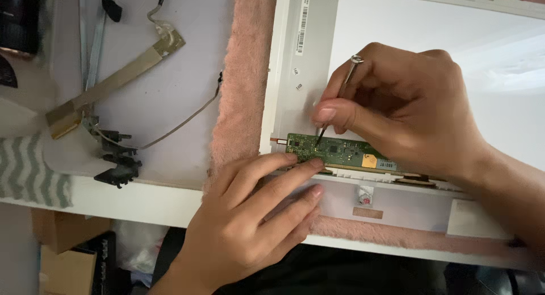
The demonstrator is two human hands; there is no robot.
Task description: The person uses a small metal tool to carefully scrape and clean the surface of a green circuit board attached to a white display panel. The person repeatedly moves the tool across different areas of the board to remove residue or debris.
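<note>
So, from the head cam looking down: the right hand is pinching a thin metal screwdriver between thumb and fingers, pen-style, and its tip is touching the left end of a narrow green circuit board. That board runs along the lower edge of a flat white display panel, right under the pinch, with a small yellow sticker on it just past the tip toward the wrist side. The left hand isn't gripping anything; its fingers are laid out flat and close together, the index fingertip pressing on the lower edge of the board just below the screwdriver tip. Under that hand and around the panel there's a fuzzy pink cloth. Near the left fingertips, a tiny clear bag with something reddish inside lies on the panel's bottom strip. Well away from both hands, off past the pink cloth, a flat ribbon cable, a thin grey wire and a black hinge bracket lie on a white table. A grey zigzag-patterned cloth hangs at the far edge.
</note>
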